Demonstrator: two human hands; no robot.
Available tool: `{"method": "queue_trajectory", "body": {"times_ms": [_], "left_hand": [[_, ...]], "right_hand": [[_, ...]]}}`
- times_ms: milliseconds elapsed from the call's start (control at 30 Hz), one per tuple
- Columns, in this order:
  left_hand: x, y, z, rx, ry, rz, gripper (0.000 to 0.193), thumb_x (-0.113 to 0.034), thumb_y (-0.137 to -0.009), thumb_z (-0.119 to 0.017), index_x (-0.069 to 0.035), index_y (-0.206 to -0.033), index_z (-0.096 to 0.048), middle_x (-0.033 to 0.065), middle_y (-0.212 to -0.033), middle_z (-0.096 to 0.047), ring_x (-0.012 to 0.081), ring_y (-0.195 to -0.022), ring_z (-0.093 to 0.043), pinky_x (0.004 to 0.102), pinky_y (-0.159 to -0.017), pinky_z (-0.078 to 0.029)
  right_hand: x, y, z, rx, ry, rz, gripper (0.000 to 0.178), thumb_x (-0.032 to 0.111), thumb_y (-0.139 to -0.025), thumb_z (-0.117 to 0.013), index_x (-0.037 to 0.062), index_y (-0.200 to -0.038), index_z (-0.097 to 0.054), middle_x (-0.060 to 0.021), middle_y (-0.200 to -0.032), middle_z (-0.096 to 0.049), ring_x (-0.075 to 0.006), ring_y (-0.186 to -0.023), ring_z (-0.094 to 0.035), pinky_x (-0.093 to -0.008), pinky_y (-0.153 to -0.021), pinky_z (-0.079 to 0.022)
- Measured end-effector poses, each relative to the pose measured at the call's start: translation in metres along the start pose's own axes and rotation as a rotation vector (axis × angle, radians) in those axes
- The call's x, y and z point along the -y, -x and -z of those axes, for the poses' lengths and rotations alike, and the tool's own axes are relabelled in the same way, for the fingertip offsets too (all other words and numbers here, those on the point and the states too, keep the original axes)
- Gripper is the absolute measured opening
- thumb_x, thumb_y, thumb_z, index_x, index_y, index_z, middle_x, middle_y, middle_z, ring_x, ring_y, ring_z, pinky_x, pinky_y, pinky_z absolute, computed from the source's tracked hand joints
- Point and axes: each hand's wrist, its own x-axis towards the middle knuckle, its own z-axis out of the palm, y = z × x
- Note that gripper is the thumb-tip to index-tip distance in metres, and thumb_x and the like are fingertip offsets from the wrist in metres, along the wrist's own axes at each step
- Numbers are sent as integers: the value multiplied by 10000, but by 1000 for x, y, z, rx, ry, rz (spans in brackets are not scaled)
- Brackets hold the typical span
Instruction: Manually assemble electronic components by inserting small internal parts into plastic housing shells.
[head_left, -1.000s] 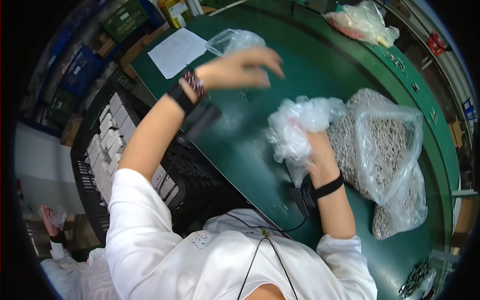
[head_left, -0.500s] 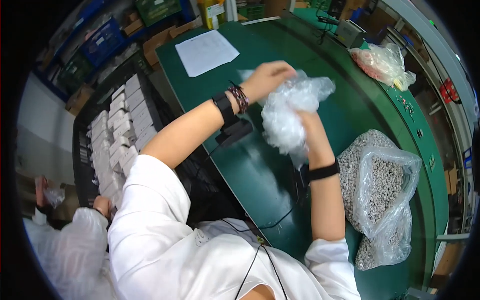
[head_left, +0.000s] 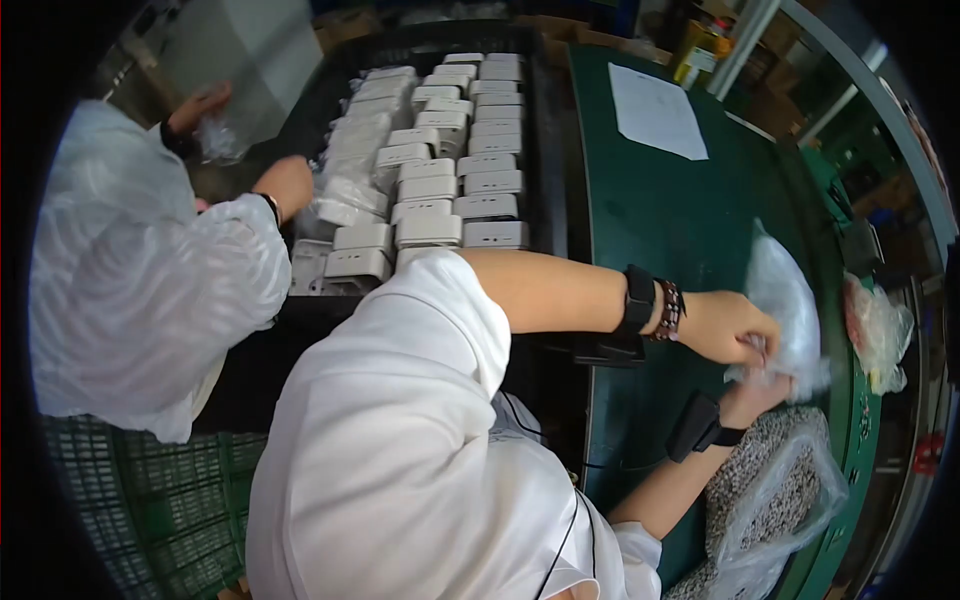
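A translucent plastic bag [head_left: 784, 297], blurred along its lower edge, rises above the green table between my hands. My left hand [head_left: 728, 327] has its fingers closed on the bag's near edge. Just below it, my right hand [head_left: 757, 396] pinches the same bag, the two sets of fingertips close together. Under and beside my right forearm lies a clear bag [head_left: 833, 480] full of small grey pieces [head_left: 765, 470]. What the raised bag contains, if anything, I cannot make out.
A black crate [head_left: 545, 150] with rows of white box-shaped housings [head_left: 430, 188] stands left of the table [head_left: 640, 230]. A co-worker's hand [head_left: 287, 187] reaches to it. Paper [head_left: 655, 110] lies at the back; another plastic bag [head_left: 880, 335] sits at right. A green crate [head_left: 160, 500] is lower left.
My view has swung left, so the crate and co-worker show more fully. The bunched bag now hangs more stretched out, and my hands have come together at its edge.
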Motion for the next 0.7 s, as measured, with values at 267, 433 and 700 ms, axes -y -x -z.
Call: {"method": "queue_trajectory", "body": {"times_ms": [267, 433, 700], "left_hand": [[-47, -17, -30, 253, -635, -124, 71, -214, -711, -605, -148, -738, -606, 43, -629, -596, 264, -649, -601, 350, -577, -462], [-13, -6, -22, -162, -327, -292, 127, -137, -711, -580, -121, -835, -559, 47, -643, -583, 281, -591, -587, 375, -541, -463], [-25, -21, 0, -174, -742, -147, 173, -123, -706, -573, -116, -873, -531, 90, -628, -560, 294, -587, -589, 382, -522, -466]], "right_hand": [[13, -11, 5, 19, -163, -131, 281, 127, -828, -549, -18, -1065, -508, -106, -1031, -562, -158, -903, -552, -270, -787, -450], [11, -22, 5, -26, -285, -285, 319, 175, -859, -520, -4, -1118, -471, -103, -1089, -534, -165, -962, -531, -277, -837, -431], [8, -11, -18, -210, -526, -300, 318, 262, -905, -440, 29, -1120, -467, -97, -1072, -526, -183, -982, -519, -300, -880, -423]]}}
